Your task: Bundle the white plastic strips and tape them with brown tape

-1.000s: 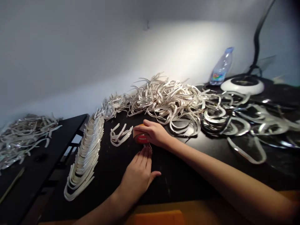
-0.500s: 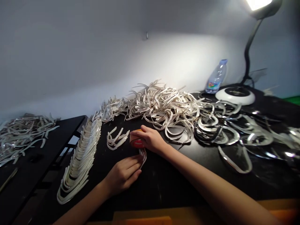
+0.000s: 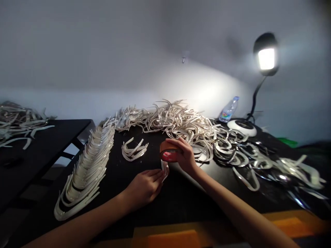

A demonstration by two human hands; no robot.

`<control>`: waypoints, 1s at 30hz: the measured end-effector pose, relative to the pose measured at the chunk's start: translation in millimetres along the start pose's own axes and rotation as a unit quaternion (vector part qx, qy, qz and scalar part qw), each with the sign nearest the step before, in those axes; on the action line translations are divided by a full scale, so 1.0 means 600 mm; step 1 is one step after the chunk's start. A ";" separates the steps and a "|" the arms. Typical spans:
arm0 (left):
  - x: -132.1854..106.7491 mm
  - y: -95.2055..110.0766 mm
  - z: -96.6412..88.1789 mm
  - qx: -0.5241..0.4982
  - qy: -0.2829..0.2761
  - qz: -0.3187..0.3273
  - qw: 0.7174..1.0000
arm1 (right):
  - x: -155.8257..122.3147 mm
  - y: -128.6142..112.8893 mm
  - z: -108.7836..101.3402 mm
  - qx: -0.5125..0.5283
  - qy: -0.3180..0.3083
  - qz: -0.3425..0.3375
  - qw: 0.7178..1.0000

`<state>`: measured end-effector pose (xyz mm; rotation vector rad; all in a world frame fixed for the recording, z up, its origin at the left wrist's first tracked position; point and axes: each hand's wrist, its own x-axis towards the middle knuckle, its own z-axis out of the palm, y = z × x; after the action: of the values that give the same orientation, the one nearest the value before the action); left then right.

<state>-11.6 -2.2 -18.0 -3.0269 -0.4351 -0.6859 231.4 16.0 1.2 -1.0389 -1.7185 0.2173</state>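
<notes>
My right hand (image 3: pixel 184 155) grips a roll of brown packing tape (image 3: pixel 168 151) with a red label, held upright over the black tabletop (image 3: pixel 196 196). A small bundle of white U-shaped strips (image 3: pixel 165 170) stands just below the roll, and my left hand (image 3: pixel 144 186) presses its fingertips against it. Further left lie a small group of similar strips (image 3: pixel 133 152) and a long, neatly nested row of them (image 3: pixel 86 168). A tangled heap of cream strips (image 3: pixel 178 120) rises behind my right hand.
Silvery curved strips (image 3: pixel 240 153) spread across the right of the table, around a round white lamp base (image 3: pixel 241 127). A plastic bottle (image 3: pixel 229 110) and a lit desk lamp (image 3: pixel 266 58) stand at the back. A second black table (image 3: pixel 43 144) holds more strips at the left.
My view has tilted upward, bringing the lamp fully into sight. My right hand has lifted and turned the tape roll, and my left hand has moved up to the strip bundle.
</notes>
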 end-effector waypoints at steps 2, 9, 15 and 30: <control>0.001 -0.001 -0.002 -0.005 0.009 0.004 1.000 | -0.005 -0.010 -0.002 -0.005 0.022 0.010 1.000; 0.000 0.007 0.009 0.044 0.023 0.017 0.999 | -0.022 -0.003 0.016 -0.032 -0.094 -0.012 0.995; -0.013 0.019 0.019 0.070 0.026 -0.002 0.997 | -0.015 -0.012 0.014 -0.093 -0.126 -0.027 0.987; 0.000 0.013 0.026 0.097 -0.023 -0.049 0.994 | -0.030 -0.045 0.021 -0.055 0.023 0.072 0.996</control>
<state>-3.1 -8.8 -31.7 -2.8573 -0.6172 -0.5441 207.5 -9.4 -0.1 -1.2410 -1.6307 0.1912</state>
